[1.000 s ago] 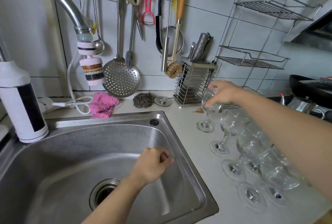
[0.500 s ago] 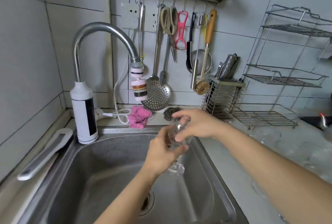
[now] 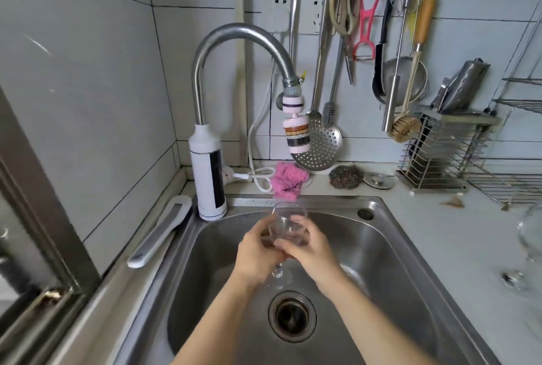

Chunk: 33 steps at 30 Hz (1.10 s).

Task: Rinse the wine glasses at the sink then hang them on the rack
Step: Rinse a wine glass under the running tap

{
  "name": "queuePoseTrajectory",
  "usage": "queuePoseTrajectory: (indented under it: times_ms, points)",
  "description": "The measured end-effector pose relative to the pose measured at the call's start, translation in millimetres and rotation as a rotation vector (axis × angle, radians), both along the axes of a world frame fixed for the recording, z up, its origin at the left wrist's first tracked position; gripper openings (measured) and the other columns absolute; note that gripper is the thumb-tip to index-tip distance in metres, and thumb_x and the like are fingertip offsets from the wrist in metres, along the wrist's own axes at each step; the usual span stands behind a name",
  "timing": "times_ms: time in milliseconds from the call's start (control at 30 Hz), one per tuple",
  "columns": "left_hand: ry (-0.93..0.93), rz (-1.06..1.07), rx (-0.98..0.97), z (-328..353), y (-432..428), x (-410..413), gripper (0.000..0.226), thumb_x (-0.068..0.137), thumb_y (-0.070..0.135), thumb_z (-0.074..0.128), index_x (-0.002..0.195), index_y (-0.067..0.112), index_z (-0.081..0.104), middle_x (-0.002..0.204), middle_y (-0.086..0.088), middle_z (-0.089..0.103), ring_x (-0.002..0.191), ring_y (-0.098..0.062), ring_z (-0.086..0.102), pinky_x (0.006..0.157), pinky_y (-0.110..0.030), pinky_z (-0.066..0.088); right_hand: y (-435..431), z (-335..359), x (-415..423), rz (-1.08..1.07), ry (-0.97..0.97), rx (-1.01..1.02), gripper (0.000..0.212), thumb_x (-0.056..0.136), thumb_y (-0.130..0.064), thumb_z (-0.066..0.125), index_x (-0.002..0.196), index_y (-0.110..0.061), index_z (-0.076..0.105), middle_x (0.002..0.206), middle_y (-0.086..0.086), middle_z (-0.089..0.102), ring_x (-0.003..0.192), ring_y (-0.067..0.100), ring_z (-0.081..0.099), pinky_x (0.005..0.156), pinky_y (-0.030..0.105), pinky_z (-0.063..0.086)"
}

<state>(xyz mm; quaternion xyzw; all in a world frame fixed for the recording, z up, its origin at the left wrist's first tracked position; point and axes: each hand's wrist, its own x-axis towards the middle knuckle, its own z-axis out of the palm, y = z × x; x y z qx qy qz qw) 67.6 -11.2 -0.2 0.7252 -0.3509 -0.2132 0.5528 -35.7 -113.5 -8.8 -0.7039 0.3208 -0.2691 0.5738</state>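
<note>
Over the sink's (image 3: 407,247) open middle, left hand (image 3: 254,254) and right hand (image 3: 312,250) clasp the glass (image 3: 289,225).

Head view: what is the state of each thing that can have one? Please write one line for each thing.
wine glass: upright, held over the sink by both hands.
left hand: grips the glass bowl.
right hand: grips the glass bowl.
faucet: no water running.
drain: open, unplugged.
second glass: stands upright on the counter, blurred.

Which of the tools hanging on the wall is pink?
The peeler, hanging just right of the beige-handled scissors; no other hanging tool is pink.
</note>
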Motion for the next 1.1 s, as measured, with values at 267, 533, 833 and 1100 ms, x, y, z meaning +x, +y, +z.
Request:
queuePoseTrajectory:
  times_ms: [267,533,833,1100]
  points:
    - [0.428,0.322,-0.118,23.5,-45.3,55.4,0.019,0.103,0.020,0.055,0.110,0.004,0.063,0.088,-0.009,0.070,0.072,-0.022,0.067,0.061,-0.033,0.057,-10.1,-11.7,-4.8,-0.141,0.063,-0.140,0.085,0.063,-0.031,0.093,0.135,-0.031,0.049,0.093,-0.018,0.065,0.088,-0.008,0.062,0.079,0.016,0.046]
    - [0.636,0.377,-0.287,62.0,-74.2,95.8,0.027,0.108,0.021,0.048,0.093,0.002,0.059,0.077,-0.013,0.071,0.060,-0.022,0.072,0.066,-0.035,0.062,-9.7,-11.7,-7.1,-0.168,0.139,-0.202,0.090,0.063,-0.042,0.090,0.140,-0.029,0.045,0.103,-0.010,0.067,0.094,0.008,0.064,0.083,0.027,0.047]
    - [0.648,0.459,-0.328,54.4,-84.0,97.1,0.023,0.106,0.010,0.052,0.085,0.003,0.061,0.077,-0.011,0.070,0.048,-0.014,0.069,0.052,-0.025,0.060,-9.6,-12.2,-8.8,-0.211,0.166,-0.207,0.090,0.062,-0.046,0.089,0.139,-0.031,0.046,0.104,-0.008,0.064,0.090,0.010,0.063,0.084,0.028,0.049]
    - [0.507,0.477,-0.219,34.4,-84.5,105.4,0.017,0.102,0.007,0.056,0.086,0.004,0.063,0.077,-0.015,0.072,0.063,-0.026,0.073,0.069,-0.037,0.063,-7.6,-13.0,-8.3,-0.209,0.169,-0.201,0.088,0.061,-0.049,0.088,0.137,-0.033,0.046,0.102,-0.012,0.062,0.092,0.009,0.062,0.081,0.028,0.048]
